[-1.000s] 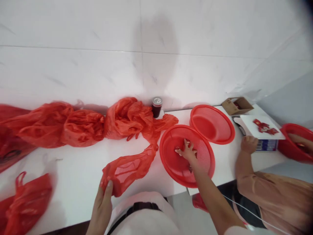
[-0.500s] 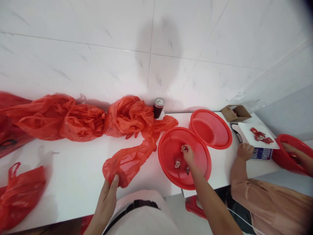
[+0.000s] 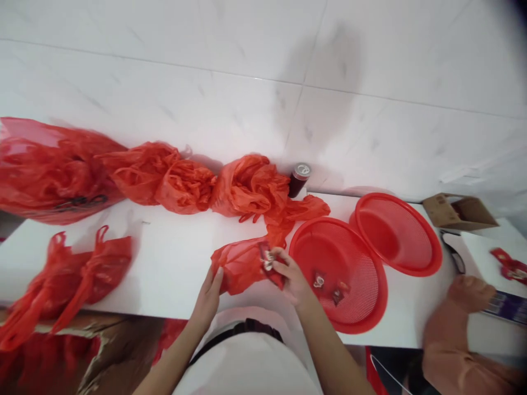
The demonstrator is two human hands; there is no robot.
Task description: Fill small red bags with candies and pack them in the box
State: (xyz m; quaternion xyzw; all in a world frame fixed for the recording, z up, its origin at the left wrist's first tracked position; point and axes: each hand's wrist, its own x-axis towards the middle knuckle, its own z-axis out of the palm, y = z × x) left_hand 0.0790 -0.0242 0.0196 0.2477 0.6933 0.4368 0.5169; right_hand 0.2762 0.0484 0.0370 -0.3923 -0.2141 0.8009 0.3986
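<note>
My left hand (image 3: 209, 299) grips the near end of a thin red plastic bag (image 3: 242, 266) just above the white table (image 3: 173, 247). Between the thumb and fingers of my right hand (image 3: 293, 280) is a small shiny red packet (image 3: 267, 257) with a pale print, held against the bag's right side. What the packet contains cannot be made out. Right of that hand stands a round red plastic basket (image 3: 321, 241) with mesh walls. A few similar small packets (image 3: 318, 280) lie on its bottom.
Bulging red bags (image 3: 185, 189) line the wall, beside a dark drink can (image 3: 300, 180). Another red bag (image 3: 109, 269) lies front left. A second red basket (image 3: 405, 230) and a cardboard box (image 3: 457, 211) stand to the right. A co-worker's arm (image 3: 447, 329) rests at the right edge.
My right hand has come out of the basket with a packet and moved left to the bag. My left hand still holds the bag. The view has swung left.
</note>
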